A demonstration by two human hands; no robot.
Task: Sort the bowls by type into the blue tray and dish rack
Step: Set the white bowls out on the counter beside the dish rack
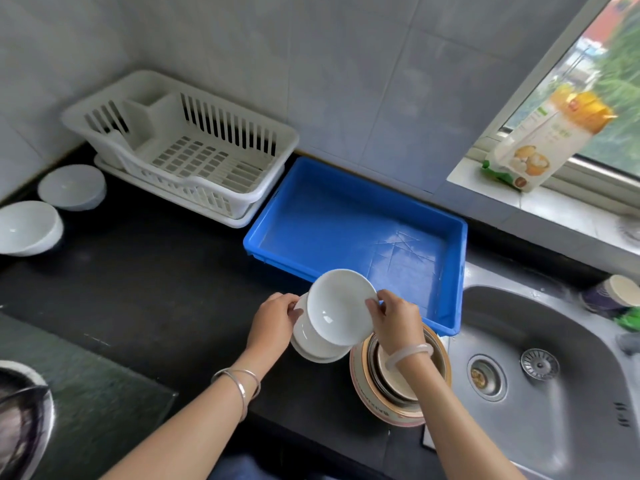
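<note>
**White bowls held at the blue tray's near edge**

A stack of white bowls is held tilted above the black countertop, just in front of the blue tray. The left hand grips the stack's side, fingers curled. The right hand pinches the top bowl by its rim. Nested beige and metal bowls sit under the right wrist, beside the sink. The white dish rack stands left of the tray.
</note>
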